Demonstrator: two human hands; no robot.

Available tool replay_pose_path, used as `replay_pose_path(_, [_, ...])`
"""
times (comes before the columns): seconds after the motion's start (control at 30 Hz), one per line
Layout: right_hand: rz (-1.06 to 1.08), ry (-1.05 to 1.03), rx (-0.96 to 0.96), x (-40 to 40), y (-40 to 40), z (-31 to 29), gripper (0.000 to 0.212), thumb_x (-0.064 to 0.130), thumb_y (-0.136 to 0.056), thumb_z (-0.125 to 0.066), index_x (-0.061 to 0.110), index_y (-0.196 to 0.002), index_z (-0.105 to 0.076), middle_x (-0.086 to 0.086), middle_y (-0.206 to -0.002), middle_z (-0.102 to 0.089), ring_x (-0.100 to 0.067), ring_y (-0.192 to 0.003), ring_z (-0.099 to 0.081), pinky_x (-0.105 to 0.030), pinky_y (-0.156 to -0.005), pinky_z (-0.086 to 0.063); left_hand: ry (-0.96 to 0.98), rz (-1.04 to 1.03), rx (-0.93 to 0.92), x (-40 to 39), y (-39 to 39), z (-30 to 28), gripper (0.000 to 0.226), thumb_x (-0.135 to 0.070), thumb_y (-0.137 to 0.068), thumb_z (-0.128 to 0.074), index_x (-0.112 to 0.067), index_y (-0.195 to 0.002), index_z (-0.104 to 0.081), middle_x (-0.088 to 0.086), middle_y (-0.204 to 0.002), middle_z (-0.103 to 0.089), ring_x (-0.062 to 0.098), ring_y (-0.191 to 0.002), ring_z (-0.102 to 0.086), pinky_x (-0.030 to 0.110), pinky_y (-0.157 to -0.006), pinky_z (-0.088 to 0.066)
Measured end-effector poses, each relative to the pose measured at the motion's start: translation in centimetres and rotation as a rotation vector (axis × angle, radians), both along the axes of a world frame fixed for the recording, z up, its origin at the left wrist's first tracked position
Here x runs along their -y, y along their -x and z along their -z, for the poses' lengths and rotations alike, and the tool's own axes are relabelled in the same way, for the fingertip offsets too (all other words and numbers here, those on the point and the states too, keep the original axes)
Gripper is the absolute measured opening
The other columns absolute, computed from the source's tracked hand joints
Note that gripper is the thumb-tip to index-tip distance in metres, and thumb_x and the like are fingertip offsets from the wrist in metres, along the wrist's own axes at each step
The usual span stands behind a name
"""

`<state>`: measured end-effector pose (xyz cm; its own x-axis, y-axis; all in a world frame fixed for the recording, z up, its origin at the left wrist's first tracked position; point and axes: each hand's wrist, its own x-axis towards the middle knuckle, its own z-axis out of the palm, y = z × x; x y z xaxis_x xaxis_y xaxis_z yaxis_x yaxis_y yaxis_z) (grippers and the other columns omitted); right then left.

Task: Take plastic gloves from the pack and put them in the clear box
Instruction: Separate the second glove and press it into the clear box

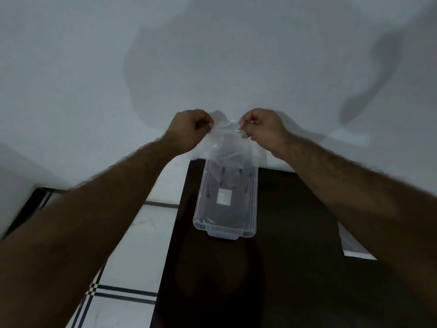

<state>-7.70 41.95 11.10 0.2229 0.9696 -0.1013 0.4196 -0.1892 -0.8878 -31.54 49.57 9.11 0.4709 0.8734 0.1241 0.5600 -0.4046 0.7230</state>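
A thin clear plastic glove point(228, 143) hangs stretched between both hands above the far end of the clear box point(201, 209). My left hand point(189, 127) pinches its upper left edge, my right hand point(262, 126) pinches its upper right edge. The glove's lower part drapes down into the far end of the box. The box is an oblong see-through tub on a dark table point(283, 268), with a white label showing on its bottom. The pack point(352, 245), a flat clear-and-white sheet, lies at the table's right side, partly hidden under my right forearm.
The dark table stands against a pale wall point(212, 55). To its left is a white tiled floor point(132, 233) with black lines. The near half of the table holds nothing in view.
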Motion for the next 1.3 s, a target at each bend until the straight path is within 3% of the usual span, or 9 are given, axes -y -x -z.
replay_pose_path(0.07, [-0.035, -0.055, 0.037, 0.2, -0.4, 0.1, 0.014, 0.004, -0.1, -0.071, 0.016, -0.093, -0.075, -0.009, -0.098, -0.081, -0.015, -0.08, -0.075, -0.014, -0.066, -0.054, -0.08, 0.015, 0.013, 0.1, 0.3, 0.1, 0.011, -0.017, -0.102, -0.07, -0.018, -0.106, -0.08, -0.012, -0.09, -0.075, 0.001, -0.082, -0.07, 0.027, -0.086, -0.059])
replay_pose_path(0.13, [-0.074, -0.096, 0.06, 1.0, -0.9, 0.4, 0.007, 0.009, -0.099, -0.074, 0.014, -0.099, -0.078, -0.005, -0.095, -0.082, -0.015, -0.085, -0.077, -0.021, -0.076, -0.06, -0.134, 0.046, 0.055, 0.6, 0.8, 0.2, 0.012, -0.02, -0.104, -0.07, -0.016, -0.109, -0.08, -0.017, -0.094, -0.075, -0.005, -0.083, -0.069, 0.02, -0.085, -0.057])
replay_pose_path(0.27, [-0.202, -0.147, 0.153, 4.1, -1.5, 1.3, 0.01, 0.014, -0.098, -0.077, 0.01, -0.107, -0.08, 0.001, -0.099, -0.082, -0.017, -0.095, -0.078, -0.03, -0.091, -0.062, -0.177, 0.138, 0.117, 2.4, 2.2, 0.9, 0.02, -0.02, -0.104, -0.072, -0.01, -0.119, -0.081, -0.003, -0.117, -0.08, 0.009, -0.106, -0.075, 0.023, -0.094, -0.057])
replay_pose_path(0.4, [-0.33, -0.142, 0.287, 6.8, -1.7, 3.2, 0.011, 0.016, -0.1, -0.076, 0.013, -0.109, -0.081, 0.009, -0.101, -0.08, -0.006, -0.093, -0.076, -0.022, -0.088, -0.06, -0.206, 0.255, 0.088, 4.6, 2.9, 1.7, 0.015, -0.012, -0.103, -0.073, -0.007, -0.113, -0.082, -0.001, -0.111, -0.081, 0.005, -0.101, -0.073, 0.01, -0.094, -0.049])
replay_pose_path(0.5, [-0.374, -0.104, 0.348, 7.9, -1.8, 5.1, 0.012, 0.018, -0.101, -0.074, 0.015, -0.111, -0.081, 0.015, -0.104, -0.078, 0.0, -0.098, -0.073, -0.019, -0.088, -0.059, -0.215, 0.318, 0.011, 5.5, 2.8, 3.1, 0.022, -0.023, -0.102, -0.07, -0.009, -0.113, -0.082, 0.002, -0.11, -0.083, 0.016, -0.096, -0.078, 0.026, -0.088, -0.059])
replay_pose_path(0.6, [-0.391, -0.062, 0.409, 8.3, -1.9, 7.5, 0.013, 0.02, -0.102, -0.072, 0.016, -0.111, -0.08, 0.009, -0.106, -0.078, -0.003, -0.095, -0.07, -0.026, -0.087, -0.058, -0.239, 0.348, -0.095, 5.6, 2.4, 5.0, 0.019, -0.022, -0.102, -0.072, -0.012, -0.115, -0.083, 0.004, -0.111, -0.083, 0.024, -0.093, -0.079, 0.036, -0.087, -0.062])
replay_pose_path(0.77, [-0.441, -0.063, 0.576, 9.3, -2.3, 11.3, 0.013, 0.019, -0.101, -0.072, 0.015, -0.111, -0.079, 0.002, -0.108, -0.08, -0.004, -0.084, -0.061, -0.036, -0.083, -0.057, -0.267, 0.414, -0.181, 6.0, 2.0, 7.8, 0.018, -0.025, -0.102, -0.07, -0.017, -0.111, -0.083, 0.0, -0.107, -0.084, 0.021, -0.089, -0.079, 0.035, -0.084, -0.061])
replay_pose_path(1.0, [-0.475, 0.036, 0.695, 10.3, -1.7, 14.1, 0.019, 0.025, -0.101, -0.069, 0.019, -0.115, -0.081, 0.001, -0.114, -0.081, -0.018, -0.103, -0.075, -0.04, -0.097, -0.057, -0.321, 0.486, -0.296, 7.1, 2.4, 11.6, 0.01, -0.023, -0.097, -0.075, -0.019, -0.101, -0.084, -0.003, -0.095, -0.084, 0.022, -0.079, -0.075, 0.037, -0.085, -0.054])
replay_pose_path(1.3, [-0.669, 0.219, 1.015, 10.5, 0.0, 15.5, 0.019, 0.034, -0.105, -0.057, 0.032, -0.112, -0.074, 0.006, -0.11, -0.076, -0.018, -0.11, -0.069, -0.051, -0.123, -0.027, -0.327, 0.604, -0.457, 7.8, 2.6, 14.7, 0.032, -0.036, -0.095, -0.044, -0.024, -0.084, -0.072, -0.006, -0.079, -0.076, 0.02, -0.073, -0.071, 0.042, -0.091, -0.045])
